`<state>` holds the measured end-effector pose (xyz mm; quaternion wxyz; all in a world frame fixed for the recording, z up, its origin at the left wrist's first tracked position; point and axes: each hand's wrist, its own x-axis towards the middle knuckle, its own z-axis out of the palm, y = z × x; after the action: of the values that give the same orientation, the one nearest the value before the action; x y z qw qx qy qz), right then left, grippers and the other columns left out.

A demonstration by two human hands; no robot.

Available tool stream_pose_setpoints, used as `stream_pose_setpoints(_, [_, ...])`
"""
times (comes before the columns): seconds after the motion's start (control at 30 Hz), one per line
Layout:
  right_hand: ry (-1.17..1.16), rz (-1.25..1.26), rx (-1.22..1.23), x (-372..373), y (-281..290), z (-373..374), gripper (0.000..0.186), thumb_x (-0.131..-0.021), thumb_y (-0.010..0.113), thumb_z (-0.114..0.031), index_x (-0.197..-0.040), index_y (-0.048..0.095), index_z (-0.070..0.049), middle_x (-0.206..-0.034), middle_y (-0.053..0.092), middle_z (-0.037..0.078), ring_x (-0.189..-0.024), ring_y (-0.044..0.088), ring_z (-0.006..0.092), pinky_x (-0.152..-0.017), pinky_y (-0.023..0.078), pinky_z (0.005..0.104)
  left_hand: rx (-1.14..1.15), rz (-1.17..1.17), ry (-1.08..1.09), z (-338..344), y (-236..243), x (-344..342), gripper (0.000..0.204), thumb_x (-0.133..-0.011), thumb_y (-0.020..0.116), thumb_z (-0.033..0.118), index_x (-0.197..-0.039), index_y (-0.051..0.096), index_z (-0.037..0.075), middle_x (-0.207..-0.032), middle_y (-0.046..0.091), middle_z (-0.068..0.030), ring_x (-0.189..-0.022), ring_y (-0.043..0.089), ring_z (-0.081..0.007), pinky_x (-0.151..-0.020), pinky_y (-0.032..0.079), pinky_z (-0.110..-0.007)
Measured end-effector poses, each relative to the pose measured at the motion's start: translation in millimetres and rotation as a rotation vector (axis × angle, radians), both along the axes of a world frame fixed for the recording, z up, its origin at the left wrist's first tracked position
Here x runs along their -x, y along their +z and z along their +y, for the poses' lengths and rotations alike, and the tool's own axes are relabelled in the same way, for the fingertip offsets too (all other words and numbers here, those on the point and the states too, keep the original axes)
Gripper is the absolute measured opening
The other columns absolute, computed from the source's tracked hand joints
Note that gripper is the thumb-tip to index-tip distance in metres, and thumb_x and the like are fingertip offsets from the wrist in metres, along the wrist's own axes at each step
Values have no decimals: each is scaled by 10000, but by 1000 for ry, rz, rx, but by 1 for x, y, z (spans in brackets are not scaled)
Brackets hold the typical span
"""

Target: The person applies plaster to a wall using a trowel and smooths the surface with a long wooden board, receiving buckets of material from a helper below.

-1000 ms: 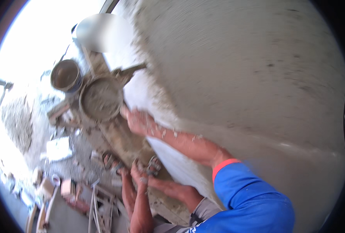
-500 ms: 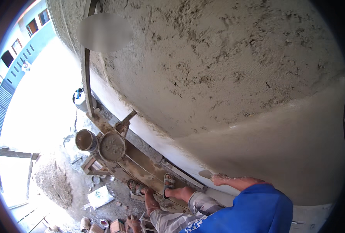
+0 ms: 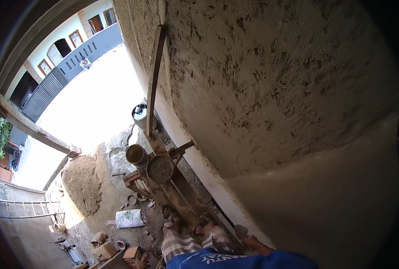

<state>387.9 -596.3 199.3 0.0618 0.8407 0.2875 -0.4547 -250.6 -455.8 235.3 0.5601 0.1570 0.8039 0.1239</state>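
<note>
My right hand (image 3: 252,243) is closed around a trowel, whose grey blade (image 3: 241,231) points up and away beside the lower wall. My left hand (image 3: 141,261) shows at the bottom edge, apart from my body, with its mortar-stained fingers spread and nothing visible in them. The tall wall (image 3: 271,89) on the right is rough and pitted above, with a smoother, damp-looking band below. Beyond my sandalled feet, a round tub of grey mortar (image 3: 160,168) sits on the plank platform (image 3: 179,193). A bucket (image 3: 136,154) stands against the tub's left side.
A wooden post (image 3: 155,80) rises near the wall at the platform's far end, beside a drum (image 3: 140,112). Left lie a sand heap (image 3: 82,184), a white sack (image 3: 130,218) and a ladder (image 3: 29,209). A person (image 3: 85,63) is far off by a grey fence.
My right hand and the trowel have come down and nearer my body, away from their higher place at the wall. The view has swung left, showing more of the yard.
</note>
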Motion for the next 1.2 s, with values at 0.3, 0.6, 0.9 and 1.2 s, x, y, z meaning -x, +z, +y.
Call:
stream_pose_setpoints(0.3, [-431,379,14,-23,32,-23,440,-817,586,-357,-1047,557,17,-898,579,147,-741,557,228,-636,435,347,-122,-1,143,-28,39,-32,188,-876,491,122,-1040,503,32,-896,556,-100,-752,586,-227,-539,521,-338])
stream_pose_setpoints(0.6, [-789,333,100,-54,51,-29,431,-830,592,-431,-955,545,-21,-623,509,44,-495,473,137,-421,380,313,-152,-142,179,-38,29,-100,291,-867,517,136,-1139,481,40,-901,567,-107,-739,582,-211,-556,510,-323])
stream_pose_setpoints(0.9, [-691,174,135,-27,123,25,288,-799,603,-210,-999,544,-11,-637,545,76,-500,514,159,-421,414,325,-145,-292,220,59,6,-149,246,-854,516,158,-1024,523,-20,-834,578,-146,-569,565,-233,-463,489,-339])
stream_pose_setpoints(1.2, [-442,240,303,47,170,176,321,-783,609,-171,-1050,512,-21,-633,560,85,-483,542,174,-404,449,326,-383,-72,-193,222,-170,-97,179,-816,630,249,-901,620,93,-711,586,4,-573,540,-113,-491,453,-267])
